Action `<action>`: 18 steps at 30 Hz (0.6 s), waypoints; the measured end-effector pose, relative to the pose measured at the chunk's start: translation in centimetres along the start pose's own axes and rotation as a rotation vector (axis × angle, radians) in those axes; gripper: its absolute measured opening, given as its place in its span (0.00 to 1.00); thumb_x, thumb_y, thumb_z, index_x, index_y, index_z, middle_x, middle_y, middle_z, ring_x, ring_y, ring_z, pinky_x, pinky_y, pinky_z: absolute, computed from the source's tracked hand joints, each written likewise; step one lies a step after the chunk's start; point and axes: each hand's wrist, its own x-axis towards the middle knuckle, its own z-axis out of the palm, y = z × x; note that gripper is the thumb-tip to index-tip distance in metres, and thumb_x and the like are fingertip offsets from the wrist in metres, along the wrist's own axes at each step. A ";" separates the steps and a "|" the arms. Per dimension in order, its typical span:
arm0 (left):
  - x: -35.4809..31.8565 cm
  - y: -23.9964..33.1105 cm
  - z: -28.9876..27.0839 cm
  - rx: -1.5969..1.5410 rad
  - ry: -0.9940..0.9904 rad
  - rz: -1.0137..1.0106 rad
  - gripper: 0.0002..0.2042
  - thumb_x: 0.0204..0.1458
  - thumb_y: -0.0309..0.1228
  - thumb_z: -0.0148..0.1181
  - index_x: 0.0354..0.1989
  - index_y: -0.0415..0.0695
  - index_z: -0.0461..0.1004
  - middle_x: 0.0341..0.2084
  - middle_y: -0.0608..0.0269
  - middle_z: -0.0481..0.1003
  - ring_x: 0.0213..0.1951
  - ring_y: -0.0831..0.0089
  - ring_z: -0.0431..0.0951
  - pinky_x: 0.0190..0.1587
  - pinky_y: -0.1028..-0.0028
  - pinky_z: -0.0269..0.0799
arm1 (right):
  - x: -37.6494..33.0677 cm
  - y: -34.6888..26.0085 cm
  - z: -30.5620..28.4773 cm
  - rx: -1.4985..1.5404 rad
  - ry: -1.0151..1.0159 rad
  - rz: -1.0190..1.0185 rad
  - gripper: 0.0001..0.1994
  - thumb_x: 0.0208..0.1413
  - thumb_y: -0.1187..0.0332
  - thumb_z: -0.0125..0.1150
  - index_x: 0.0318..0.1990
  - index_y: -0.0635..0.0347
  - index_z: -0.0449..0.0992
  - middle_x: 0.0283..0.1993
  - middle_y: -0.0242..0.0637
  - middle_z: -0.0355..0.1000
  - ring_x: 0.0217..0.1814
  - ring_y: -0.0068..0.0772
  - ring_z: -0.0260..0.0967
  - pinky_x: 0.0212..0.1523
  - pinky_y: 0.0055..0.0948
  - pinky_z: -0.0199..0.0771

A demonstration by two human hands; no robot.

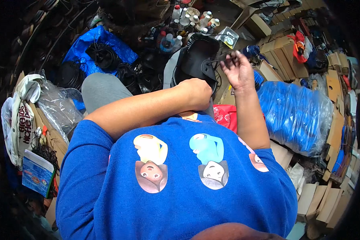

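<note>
A black shoe upper (pixel 198 60) rests on my lap, just beyond my blue printed shirt. My left hand (pixel 196 93) is closed against its near lower edge and holds it steady. My right hand (pixel 237 70) is raised to the right of it, fingers pinched on a thin dark tool (pixel 220 59) whose tip meets the black piece near its flap. My grey trouser knee (pixel 102 90) shows on the left.
Several plastic bottles (pixel 192 20) and a clear tub (pixel 228 37) stand beyond the shoe. A blue bag with black cords (pixel 100 50) lies at left, clear plastic bags (pixel 58 106) beside it. A large wrapped blue bundle (pixel 294 112) and cardboard boxes (pixel 320 196) fill the right.
</note>
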 end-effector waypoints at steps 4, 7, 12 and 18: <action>0.1 -0.3 0.6 -0.010 0.013 -0.012 0.15 0.45 0.38 0.54 0.26 0.35 0.77 0.26 0.44 0.76 0.33 0.52 0.77 0.40 0.62 0.72 | -0.3 1.9 -2.1 -0.483 -0.100 0.428 0.30 0.43 0.32 0.51 0.38 0.51 0.68 0.34 0.29 0.65 0.36 0.27 0.60 0.38 0.31 0.59; 0.1 -0.1 0.5 -0.004 0.009 -0.002 0.16 0.45 0.38 0.55 0.26 0.35 0.77 0.27 0.44 0.76 0.33 0.52 0.77 0.40 0.62 0.72 | -0.6 3.7 -3.5 -0.578 -0.156 0.555 0.38 0.43 0.26 0.40 0.43 0.54 0.69 0.35 0.31 0.68 0.32 0.28 0.61 0.34 0.25 0.57; 0.1 -0.1 0.4 -0.006 -0.002 -0.004 0.16 0.45 0.38 0.55 0.26 0.35 0.77 0.27 0.44 0.76 0.34 0.52 0.77 0.40 0.61 0.72 | 0.9 4.0 -2.3 -0.392 -0.141 0.427 0.24 0.50 0.42 0.51 0.38 0.55 0.73 0.28 0.31 0.71 0.29 0.30 0.66 0.34 0.25 0.65; 0.4 -0.7 0.1 -0.040 -0.056 -0.007 0.17 0.46 0.40 0.55 0.28 0.34 0.76 0.28 0.44 0.75 0.35 0.51 0.77 0.41 0.60 0.71 | 0.5 3.0 -0.6 -0.054 -0.160 0.353 0.08 0.51 0.64 0.56 0.35 0.57 0.74 0.30 0.33 0.73 0.34 0.32 0.68 0.42 0.33 0.69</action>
